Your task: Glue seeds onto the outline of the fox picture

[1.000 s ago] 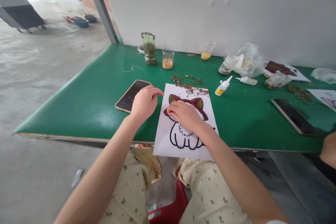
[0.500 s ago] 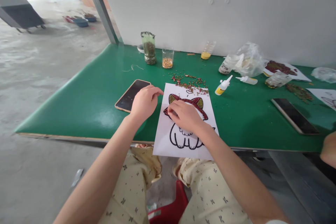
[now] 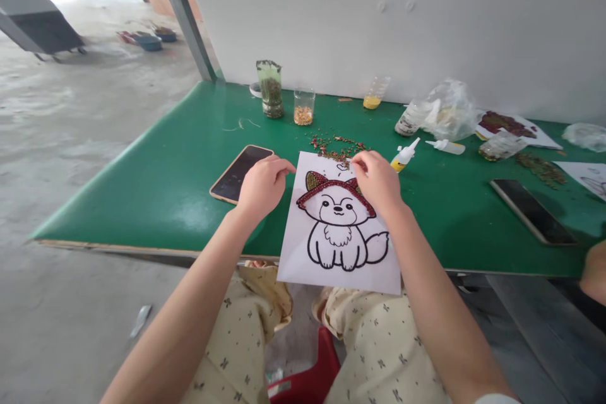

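Note:
A white sheet of paper (image 3: 296, 252) with a printed fox drawing (image 3: 337, 237) lies at the table's front edge, its bottom hanging slightly over. Small red and green seeds fill the fox's ears and the band over its head; the face, body and tail are bare outline. At the sheet's upper left edge is my left hand (image 3: 265, 188), fingers curled together; what they hold, if anything, is hidden. My right hand (image 3: 379, 182) is closed in a pinch over the upper right of the sheet, beside the loose seeds (image 3: 331, 146). Whatever sits between its fingertips cannot be made out.
Left of the sheet lies a phone (image 3: 231, 178). A glue bottle (image 3: 404, 156) stands right of my right hand, another (image 3: 445, 146) lying behind. Cut bottles of seeds (image 3: 303, 115) line the back. Another phone (image 3: 530, 209) and a person's arm (image 3: 594, 271) are at right.
My right hand has moved up and right, from the fox's head to the loose seeds, uncovering the face. My left hand has stayed at the sheet's edge.

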A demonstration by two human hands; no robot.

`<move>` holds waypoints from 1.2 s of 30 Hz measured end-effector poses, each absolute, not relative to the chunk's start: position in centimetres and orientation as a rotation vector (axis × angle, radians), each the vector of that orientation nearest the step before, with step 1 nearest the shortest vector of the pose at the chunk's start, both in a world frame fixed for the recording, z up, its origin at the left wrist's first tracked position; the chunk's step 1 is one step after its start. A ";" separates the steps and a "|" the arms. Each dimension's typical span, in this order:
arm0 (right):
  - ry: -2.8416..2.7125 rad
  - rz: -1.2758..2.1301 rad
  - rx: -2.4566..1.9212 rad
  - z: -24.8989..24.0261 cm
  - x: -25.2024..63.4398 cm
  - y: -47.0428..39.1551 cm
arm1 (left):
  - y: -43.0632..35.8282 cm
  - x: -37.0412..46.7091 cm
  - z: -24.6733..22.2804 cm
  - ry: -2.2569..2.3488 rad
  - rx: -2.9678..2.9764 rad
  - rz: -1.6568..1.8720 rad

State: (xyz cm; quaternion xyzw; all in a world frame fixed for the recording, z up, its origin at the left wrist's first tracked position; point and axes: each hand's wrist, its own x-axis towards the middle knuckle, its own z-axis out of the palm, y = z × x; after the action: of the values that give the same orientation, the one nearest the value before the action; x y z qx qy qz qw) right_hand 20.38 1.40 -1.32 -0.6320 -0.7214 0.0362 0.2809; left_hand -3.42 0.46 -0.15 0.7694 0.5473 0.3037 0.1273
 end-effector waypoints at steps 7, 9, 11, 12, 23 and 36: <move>-2.061 0.061 -1.777 -3.6 22.5 3.9 | 0.4 -3.1 -0.2 1.585 2.234 0.839; -2.069 0.061 -1.776 -3.8 22.3 3.9 | 0.6 -3.1 -0.2 1.595 2.233 0.822; -2.076 0.060 -1.777 -3.8 22.2 3.8 | 0.8 -3.2 -0.3 1.620 2.228 0.807; -2.078 0.061 -1.781 -3.8 22.2 3.7 | 0.9 -3.3 -0.3 1.633 2.228 0.801; -2.037 0.114 -1.832 -3.5 22.0 3.8 | 0.8 -3.8 -0.3 1.671 2.244 0.727; -2.103 0.220 -1.644 -2.8 21.0 2.9 | 0.7 -3.8 -0.3 1.656 2.269 0.706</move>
State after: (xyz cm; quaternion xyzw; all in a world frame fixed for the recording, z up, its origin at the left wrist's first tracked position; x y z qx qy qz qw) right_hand 21.03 2.87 -2.78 -0.5974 -0.7643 0.0799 0.2293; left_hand -3.85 0.72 -0.31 0.7775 0.5675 0.2418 0.1221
